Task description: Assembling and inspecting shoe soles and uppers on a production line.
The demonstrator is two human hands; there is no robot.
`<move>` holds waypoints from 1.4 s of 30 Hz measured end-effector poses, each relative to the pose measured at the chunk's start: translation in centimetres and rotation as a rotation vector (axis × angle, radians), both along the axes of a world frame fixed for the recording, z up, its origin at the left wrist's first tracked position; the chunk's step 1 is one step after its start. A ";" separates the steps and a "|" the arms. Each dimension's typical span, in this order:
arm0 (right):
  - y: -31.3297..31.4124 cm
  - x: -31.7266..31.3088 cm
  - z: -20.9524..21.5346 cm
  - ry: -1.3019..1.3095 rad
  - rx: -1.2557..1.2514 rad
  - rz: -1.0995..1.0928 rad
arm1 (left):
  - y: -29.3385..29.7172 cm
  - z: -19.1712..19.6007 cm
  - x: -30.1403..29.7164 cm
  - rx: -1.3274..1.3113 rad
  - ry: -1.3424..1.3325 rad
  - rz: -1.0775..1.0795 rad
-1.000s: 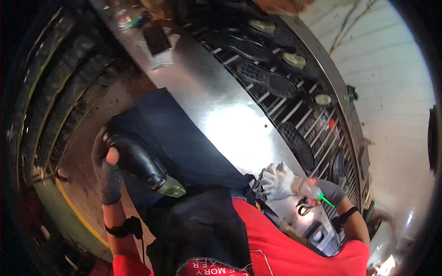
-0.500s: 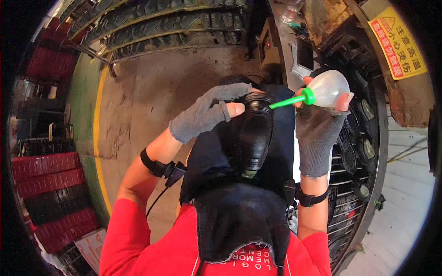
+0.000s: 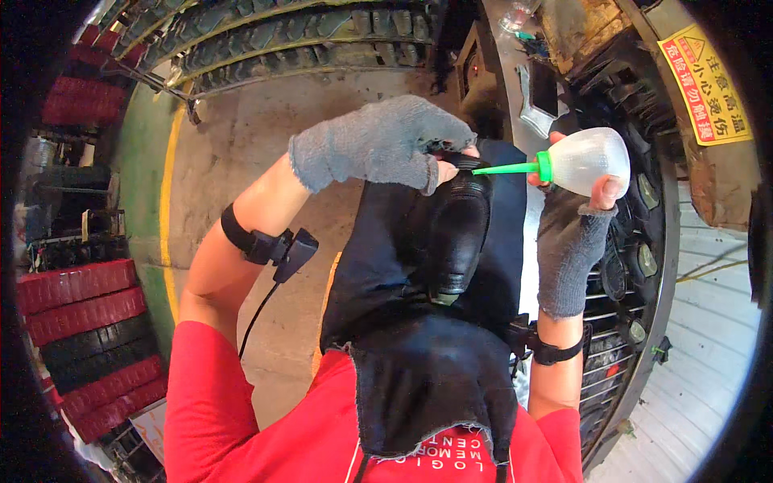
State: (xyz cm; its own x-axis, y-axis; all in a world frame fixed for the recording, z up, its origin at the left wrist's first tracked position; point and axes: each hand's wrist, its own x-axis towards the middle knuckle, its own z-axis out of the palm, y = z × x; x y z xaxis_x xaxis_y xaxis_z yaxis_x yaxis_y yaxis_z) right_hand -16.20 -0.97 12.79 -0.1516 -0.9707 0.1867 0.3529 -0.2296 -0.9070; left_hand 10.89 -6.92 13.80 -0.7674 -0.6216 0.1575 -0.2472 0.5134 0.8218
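A black shoe point(image 3: 460, 237) lies lengthwise across my lap, on dark cloth, with a pale greenish bit showing at its near end. At its far end my left hand point(image 3: 394, 143), in a grey fingerless glove, has thumb and fingers pinched on the shoe's edge. My right hand point(image 3: 575, 241), gloved likewise, grips a translucent squeeze bottle point(image 3: 594, 161) tipped on its side. The bottle's long green nozzle point(image 3: 511, 169) points left, its tip at the shoe's far end beside my left thumb. Whether any liquid comes out cannot be seen.
Racks of dark shoes point(image 3: 298, 56) stand beyond the floor ahead. Red and black stacked pieces point(image 3: 80, 302) are at the left. Close on my right runs a metal-framed rack point(image 3: 616, 354) holding shoes, with a yellow and red warning sign point(image 3: 704, 84) above it.
My left hand has shifted right and its fingers have closed into a pinch at the shoe's far end. The bottle has moved slightly right; its nozzle tip stays by the shoe.
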 end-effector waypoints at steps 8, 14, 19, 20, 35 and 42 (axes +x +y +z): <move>0.0 -0.4 -0.9 -0.031 0.067 -0.066 | -1.0 2.6 -0.3 -0.064 -0.173 -0.081; -0.2 -2.1 -3.5 -0.508 0.536 0.112 | -0.3 1.6 -0.6 -0.054 -0.122 -0.011; 3.7 -11.7 -6.7 -0.379 0.618 0.440 | -1.7 0.1 -0.9 0.441 0.070 -0.026; 5.7 -15.2 -7.2 -0.182 0.650 0.465 | -2.2 -0.5 -0.7 0.428 0.068 -0.065; 57.7 -30.5 -11.2 0.792 1.950 0.636 | -4.6 -9.5 3.4 0.837 0.086 0.332; 49.4 -31.2 -9.8 1.243 1.751 0.916 | -2.0 -7.5 0.6 0.971 0.246 0.271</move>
